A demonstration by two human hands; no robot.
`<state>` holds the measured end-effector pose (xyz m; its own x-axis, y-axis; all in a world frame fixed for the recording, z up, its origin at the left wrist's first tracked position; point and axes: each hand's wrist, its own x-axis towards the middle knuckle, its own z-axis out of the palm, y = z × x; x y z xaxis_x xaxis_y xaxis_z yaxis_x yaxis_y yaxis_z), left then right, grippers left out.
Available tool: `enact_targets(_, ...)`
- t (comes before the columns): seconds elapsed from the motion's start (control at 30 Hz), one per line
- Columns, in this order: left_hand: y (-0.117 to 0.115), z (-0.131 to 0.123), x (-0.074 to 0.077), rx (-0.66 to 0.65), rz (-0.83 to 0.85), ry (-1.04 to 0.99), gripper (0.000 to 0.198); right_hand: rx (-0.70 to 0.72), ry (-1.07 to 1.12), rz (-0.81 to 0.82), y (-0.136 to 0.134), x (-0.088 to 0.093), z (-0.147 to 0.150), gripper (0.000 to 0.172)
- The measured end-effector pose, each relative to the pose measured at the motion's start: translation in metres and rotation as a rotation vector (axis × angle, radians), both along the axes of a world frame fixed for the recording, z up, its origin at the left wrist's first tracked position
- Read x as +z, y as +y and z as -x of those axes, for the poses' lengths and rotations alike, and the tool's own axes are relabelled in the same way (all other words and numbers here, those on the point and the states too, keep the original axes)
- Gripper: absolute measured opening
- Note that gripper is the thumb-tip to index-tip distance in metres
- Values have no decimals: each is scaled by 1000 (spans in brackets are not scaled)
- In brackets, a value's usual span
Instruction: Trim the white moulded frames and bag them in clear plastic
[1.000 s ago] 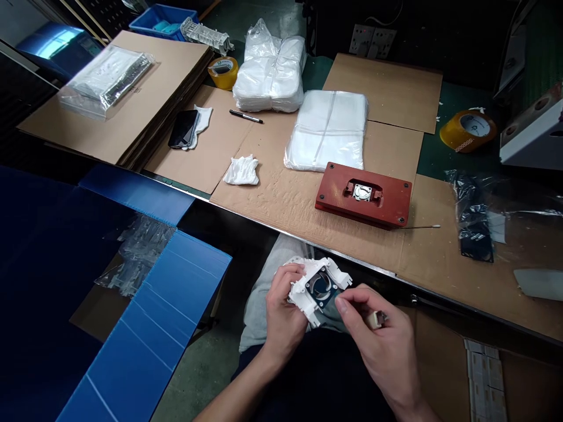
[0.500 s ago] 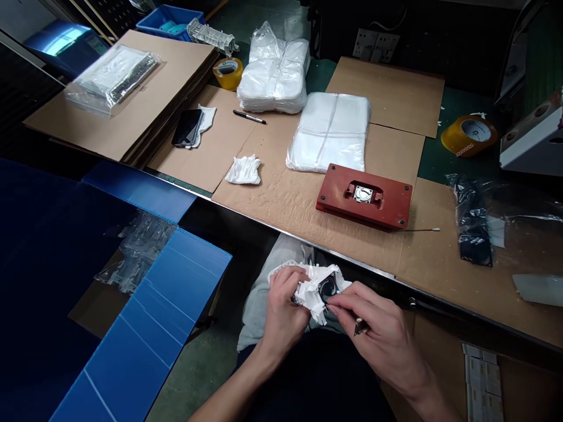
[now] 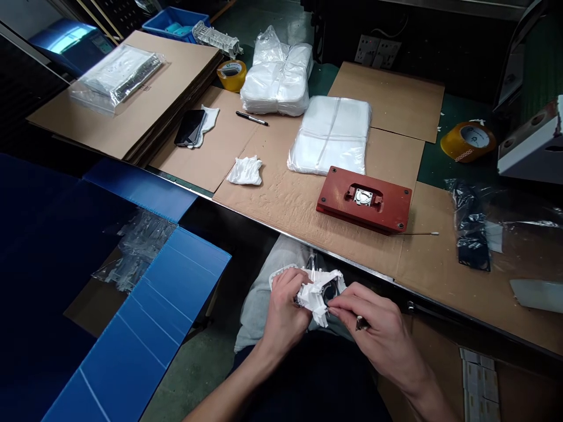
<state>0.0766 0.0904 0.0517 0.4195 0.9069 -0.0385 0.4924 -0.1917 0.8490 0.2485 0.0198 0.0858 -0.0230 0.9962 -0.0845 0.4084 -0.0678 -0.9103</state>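
Observation:
Over my lap, below the table edge, my left hand (image 3: pixel 285 306) grips a white plastic frame part (image 3: pixel 317 291) with a dark round opening. My right hand (image 3: pixel 373 334) is closed beside it, fingertips pinched against the part's right side, with a small dark tool (image 3: pixel 360 323) tucked in its fingers. On the cardboard-covered table (image 3: pixel 281 199) above lies a red fixture block (image 3: pixel 364 199) with a metal insert in its middle.
White bag stacks (image 3: pixel 329 135) (image 3: pixel 277 73), a crumpled white cloth (image 3: pixel 244 170), a pen (image 3: pixel 251 118), a phone (image 3: pixel 189 127) and tape rolls (image 3: pixel 231 74) (image 3: pixel 468 140) lie on the table. A cotton swab (image 3: pixel 420 234) rests by the fixture. A blue corrugated box (image 3: pixel 109 281) with bagged parts stands left.
The white part has been tilted from face-up toward its edge and drawn closer between both hands. My right hand has moved in and pinches its side.

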Motion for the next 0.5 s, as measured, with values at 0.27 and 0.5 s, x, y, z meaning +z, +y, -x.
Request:
enact_targets(0.27, -1, -4, 1, 41, 61, -44, 14, -95, 17, -22, 1, 3, 3, 17)
enact_targets(0.5, 11, -6, 16, 97, 279, -203, 10, -726, 133, 35, -15, -18, -16, 16)
